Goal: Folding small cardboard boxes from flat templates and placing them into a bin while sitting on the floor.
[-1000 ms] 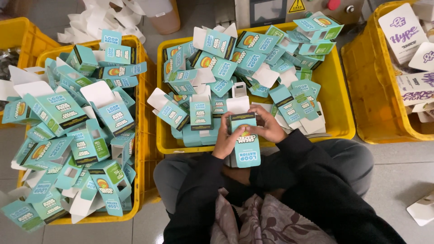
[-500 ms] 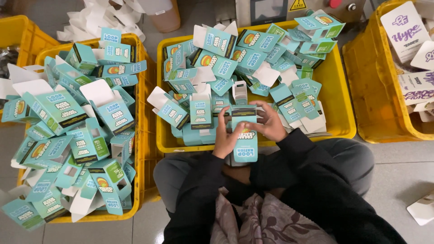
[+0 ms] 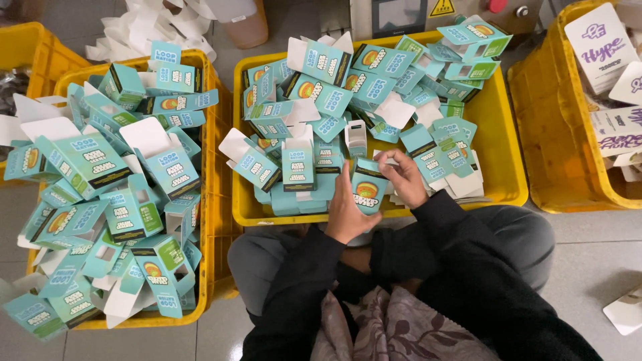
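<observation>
at far left we see a yellow crate (image 3: 215, 200) heaped with teal cartons (image 3: 93, 160). over the middle yellow crate (image 3: 498, 127), our left hand (image 3: 348, 212) and right hand (image 3: 403, 177) both close on one upright teal carton (image 3: 368, 189), gripped between them.

4 yellow crates (image 3: 508, 194), 2 hands (image 3: 401, 177), teal cartons (image 3: 167, 160): too many to count.

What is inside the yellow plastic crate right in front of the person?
The yellow plastic crate holds a heap of small teal cardboard cartons, many with white flaps open. The pile covers most of its floor, so anything underneath is hidden.
</observation>
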